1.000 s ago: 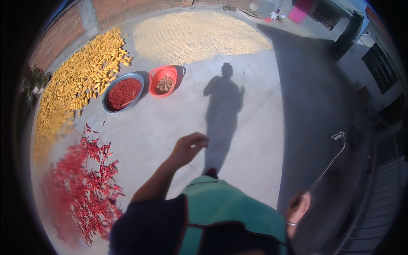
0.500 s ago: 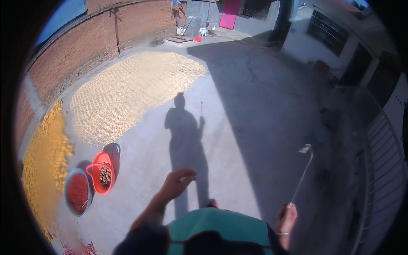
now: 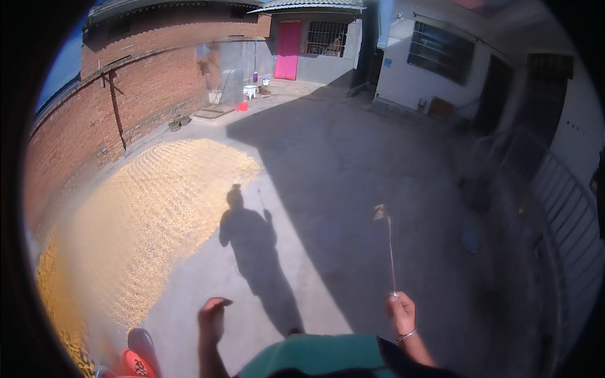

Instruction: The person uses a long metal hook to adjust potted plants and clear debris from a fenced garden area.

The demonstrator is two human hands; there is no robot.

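Observation:
My right hand is closed around the lower end of a thin, long stick. The stick stands nearly upright and bends at the top, where a small pale, flat piece hangs to one side. To the left, in front of my body, my left hand is raised with its fingers curled over. Whatever it may hold is hidden. Beyond that hand a wide layer of pale yellow grain covers the sunlit concrete. My shadow falls along the grain's right edge.
At the lower left, a red basket with brown round things is partly cut off, near orange-yellow produce. A brick wall runs along the left. A metal railing borders the right. A pink door curtain hangs at the back.
The view has swung right and up, so the basket and grain sit lower and further left. The stick is now held more upright. My left hand has moved away from the middle.

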